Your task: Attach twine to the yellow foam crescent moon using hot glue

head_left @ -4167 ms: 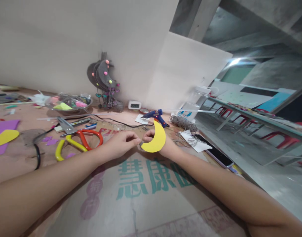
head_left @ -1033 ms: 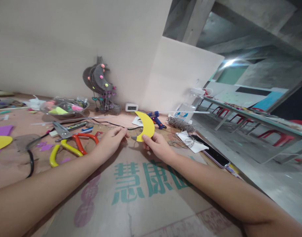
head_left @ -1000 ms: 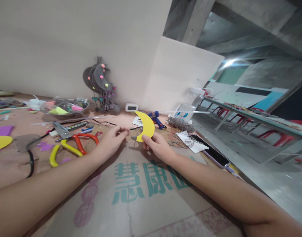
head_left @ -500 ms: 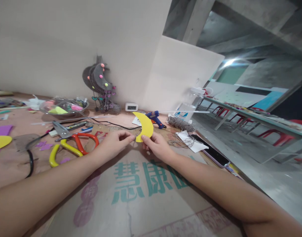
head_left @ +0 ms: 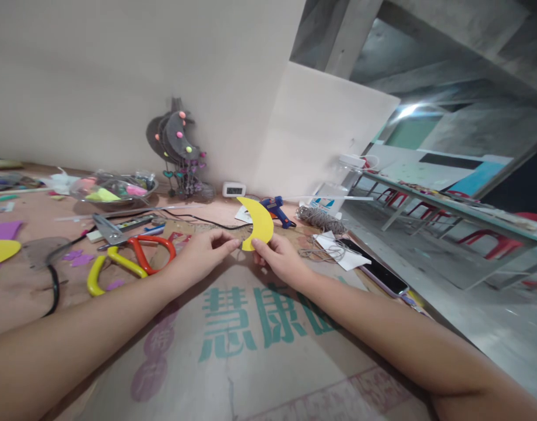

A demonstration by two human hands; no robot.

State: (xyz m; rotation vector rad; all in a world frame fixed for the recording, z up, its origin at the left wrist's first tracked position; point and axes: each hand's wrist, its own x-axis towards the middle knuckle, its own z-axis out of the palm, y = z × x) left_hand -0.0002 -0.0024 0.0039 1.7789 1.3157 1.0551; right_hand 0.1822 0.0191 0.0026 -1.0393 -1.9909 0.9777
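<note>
A yellow crescent moon cutout [head_left: 262, 222] stands upright above the printed cardboard sheet [head_left: 268, 362]. My right hand [head_left: 277, 255] pinches its lower end between thumb and fingers. Just left of the crescent's lower tip is my left hand [head_left: 211, 251], its thumb and index finger pressed together; something small and dark shows at those fingertips, too small to make out. Behind the crescent lies a blue glue gun [head_left: 277, 209]. Scissors with red and yellow handles [head_left: 152, 254] rest beside my left forearm.
Grey moon ornaments [head_left: 178, 137] stand against the wall, near a bowl of coloured pieces [head_left: 114, 190] and a small digital clock [head_left: 234, 189]. To the right are grey twine [head_left: 321, 219], white paper [head_left: 341, 251] and a phone [head_left: 382, 273]. A black cable crosses the table.
The crescent has shifted very slightly in my right hand's pinch. Both hands are otherwise in nearly the same place.
</note>
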